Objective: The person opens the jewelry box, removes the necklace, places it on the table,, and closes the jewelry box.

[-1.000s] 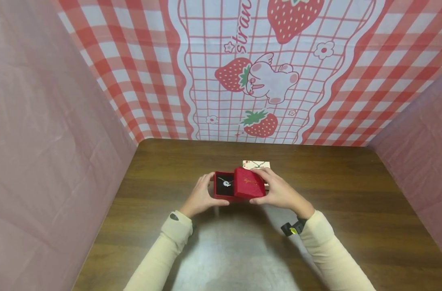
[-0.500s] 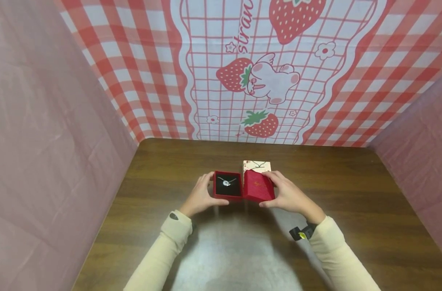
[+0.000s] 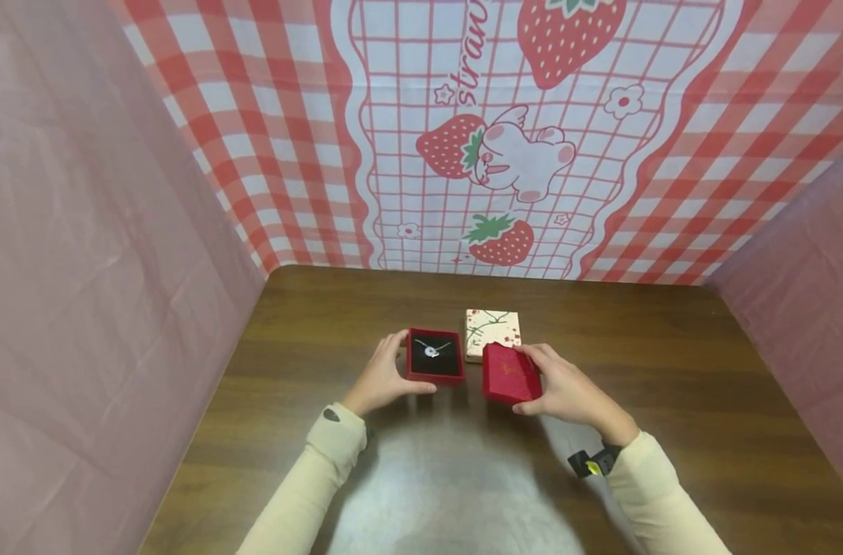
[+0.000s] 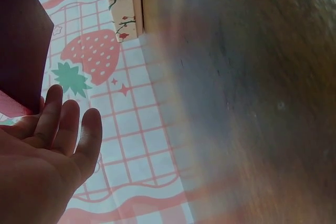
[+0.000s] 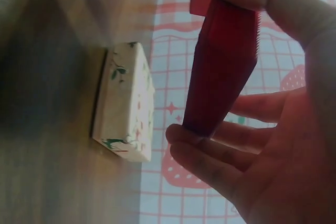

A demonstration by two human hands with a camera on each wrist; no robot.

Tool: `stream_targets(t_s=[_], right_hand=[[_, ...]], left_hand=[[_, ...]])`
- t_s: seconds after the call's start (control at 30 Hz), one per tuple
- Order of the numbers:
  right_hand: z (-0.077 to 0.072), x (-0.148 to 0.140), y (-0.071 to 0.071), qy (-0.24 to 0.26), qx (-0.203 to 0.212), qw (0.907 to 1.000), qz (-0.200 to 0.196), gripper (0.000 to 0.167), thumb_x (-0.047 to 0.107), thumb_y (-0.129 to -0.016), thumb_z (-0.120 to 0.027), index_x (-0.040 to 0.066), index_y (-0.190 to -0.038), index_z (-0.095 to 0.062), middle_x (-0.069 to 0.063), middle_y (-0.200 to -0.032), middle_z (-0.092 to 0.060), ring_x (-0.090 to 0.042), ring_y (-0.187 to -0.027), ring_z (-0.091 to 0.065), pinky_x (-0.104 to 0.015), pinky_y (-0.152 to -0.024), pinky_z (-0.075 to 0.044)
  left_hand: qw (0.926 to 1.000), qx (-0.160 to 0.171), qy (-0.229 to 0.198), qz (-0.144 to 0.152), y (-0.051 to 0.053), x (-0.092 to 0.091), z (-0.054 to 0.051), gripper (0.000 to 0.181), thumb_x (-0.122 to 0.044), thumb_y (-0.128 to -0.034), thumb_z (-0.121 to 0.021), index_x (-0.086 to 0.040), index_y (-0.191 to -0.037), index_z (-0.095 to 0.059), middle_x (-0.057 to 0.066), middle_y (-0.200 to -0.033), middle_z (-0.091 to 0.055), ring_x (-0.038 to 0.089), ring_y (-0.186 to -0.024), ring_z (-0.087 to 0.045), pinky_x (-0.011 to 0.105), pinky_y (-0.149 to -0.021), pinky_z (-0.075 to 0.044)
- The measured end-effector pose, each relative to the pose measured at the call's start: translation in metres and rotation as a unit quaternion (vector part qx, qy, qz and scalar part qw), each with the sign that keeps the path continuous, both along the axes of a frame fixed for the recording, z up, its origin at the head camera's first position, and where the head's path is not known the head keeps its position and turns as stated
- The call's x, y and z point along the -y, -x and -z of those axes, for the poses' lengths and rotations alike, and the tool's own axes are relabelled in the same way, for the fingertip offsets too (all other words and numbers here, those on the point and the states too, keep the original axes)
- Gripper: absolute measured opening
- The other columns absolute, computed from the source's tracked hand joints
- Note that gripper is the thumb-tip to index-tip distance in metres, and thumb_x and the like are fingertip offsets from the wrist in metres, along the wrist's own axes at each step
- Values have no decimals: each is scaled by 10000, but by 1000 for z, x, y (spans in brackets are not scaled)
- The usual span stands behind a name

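My left hand [image 3: 384, 376] grips the red base of a jewelry box [image 3: 435, 380] by its left side, thumb in front and fingers behind. A silver necklace [image 3: 431, 351] with a round pendant lies on the black lining inside it. In my right hand [image 3: 567, 388] is the red lid [image 3: 510, 373], pinched between thumb and fingers and apart from the base. The right wrist view shows this lid [image 5: 220, 61] edge-on, off the table. Seen from the left wrist, the box base [image 4: 23, 45] is also raised, with fingers beneath its lower edge.
A cream floral box [image 3: 491, 331] sits on the brown wooden table [image 3: 338, 308] just behind the lid. A strawberry-patterned cloth [image 3: 394, 193] hangs at the back, with pink curtains [image 3: 102, 270] on both sides.
The right hand has drawn the lid off the base, to the right and nearer the body. More of the black lining, necklace and floral box shows. The left hand has stayed nearly still.
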State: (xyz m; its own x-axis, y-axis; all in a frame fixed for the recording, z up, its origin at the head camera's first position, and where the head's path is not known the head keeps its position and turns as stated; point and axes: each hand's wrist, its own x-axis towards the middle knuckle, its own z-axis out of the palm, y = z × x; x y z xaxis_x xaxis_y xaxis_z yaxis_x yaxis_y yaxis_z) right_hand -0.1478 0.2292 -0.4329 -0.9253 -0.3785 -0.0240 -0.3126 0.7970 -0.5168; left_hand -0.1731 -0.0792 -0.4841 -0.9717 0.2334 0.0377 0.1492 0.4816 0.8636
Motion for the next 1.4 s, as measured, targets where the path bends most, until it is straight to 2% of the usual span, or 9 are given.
stream_targets(t_s=[0.2,0.53,0.8,0.97,1.2,1.4], right_hand=[[8,1,-10,-166,150,9997,-57,878,308,-611,-887,23,-1337,-485,-120,-1172,-555,-214,-956,-568,-329,-719,-524],[28,3,-25,-288,345,9990,-45,881,363,-575,-898,32,-1299,-521,-80,-1107,-568,-151,-874,-544,-294,-673,-472],[41,7,-38,-369,448,9983,-46,921,407,-534,-912,18,-1280,-540,-55,-1060,-569,-138,-857,-538,-300,-686,-468],[48,10,-44,-483,333,9983,-30,929,410,-508,-921,12,-1262,-552,-45,-1045,-572,-155,-880,-544,-338,-729,-492],[57,10,-52,-976,-181,9950,-74,993,457,-478,-918,-20,-1268,-551,-88,-1059,-593,-230,-939,-583,-448,-830,-522],[61,12,-56,-1002,-305,9945,-5,988,447,-473,-922,-15,-1263,-549,-104,-1084,-601,-277,-991,-594,-500,-877,-514]], left_hand=[[10000,25,13,-20,0,1,1,1032,-279,-617,-921,-54,-1463,-374,158,-1408,-461,358,-1246,-511,531,-1025,-460],[10000,42,65,-42,2,1,2,1057,-353,-609,-920,-59,-1463,-372,147,-1392,-473,340,-1240,-517,518,-1013,-474],[9999,74,53,-87,2,1,1,1040,-287,-616,-921,-53,-1466,-367,155,-1396,-467,356,-1247,-509,532,-1023,-462],[9998,109,118,-90,1,1,1,1040,-290,-626,-917,-49,-1470,-359,157,-1406,-460,348,-1252,-508,528,-1028,-459],[9999,91,70,-95,1,1,1,1034,-297,-630,-913,-38,-1466,-361,163,-1390,-468,351,-1246,-514,525,-1021,-466],[9998,101,120,-95,1,2,2,1054,-340,-615,-917,-42,-1464,-366,162,-1401,-465,345,-1250,-512,522,-1026,-462]])
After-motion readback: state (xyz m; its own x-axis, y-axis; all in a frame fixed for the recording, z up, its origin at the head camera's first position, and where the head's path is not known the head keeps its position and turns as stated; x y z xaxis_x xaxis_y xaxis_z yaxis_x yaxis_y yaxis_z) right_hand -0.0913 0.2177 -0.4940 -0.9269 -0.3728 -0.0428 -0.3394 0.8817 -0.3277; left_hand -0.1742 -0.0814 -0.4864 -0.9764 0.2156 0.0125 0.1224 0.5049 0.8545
